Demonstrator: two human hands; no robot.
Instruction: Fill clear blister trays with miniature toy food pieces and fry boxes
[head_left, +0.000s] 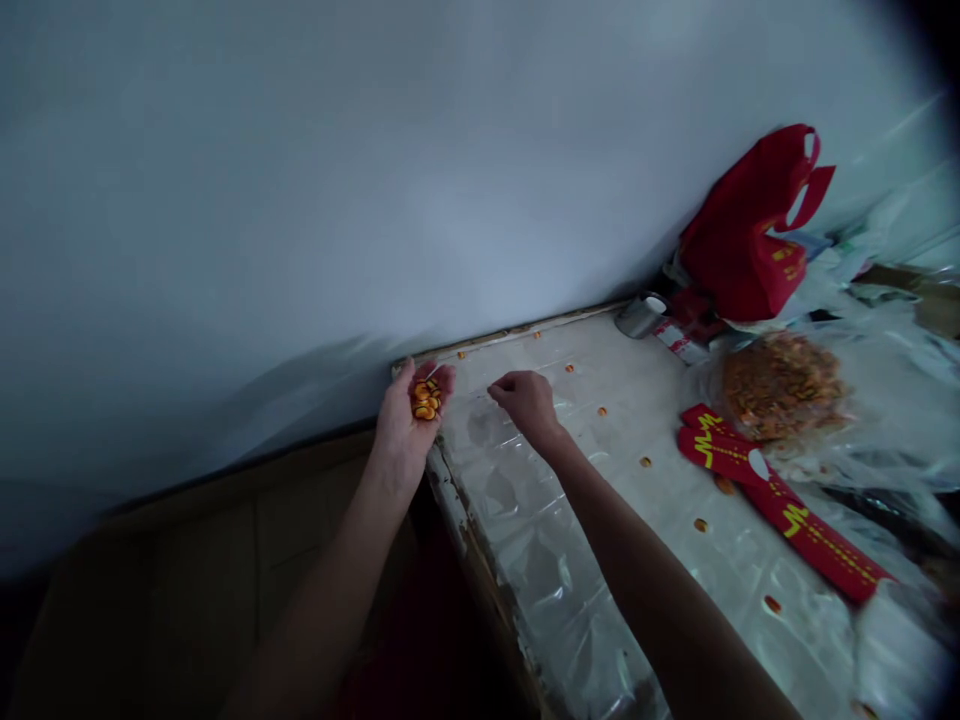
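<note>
My left hand (405, 425) is turned palm up and cupped under a small heap of glossy orange pieces (426, 400) with dark edges, beside the table's left corner. Over the table my right hand (525, 402) has its fingertips pinched together; whatever may be between them is too small to make out. Clear plastic sheeting (525, 520) covers the pale tabletop under it. Similar small orange pieces lie spaced apart in a line, one (569, 368) just right of my right hand and another (461, 355) near the back edge.
Against the pale wall (337, 180) stand a red bag (750, 230) and a metal can (639, 316). A clear bag of brown, crumbly food (784, 385) and red strips with yellow marks (810, 535) lie on the right. Brown cardboard (202, 560) is at the lower left.
</note>
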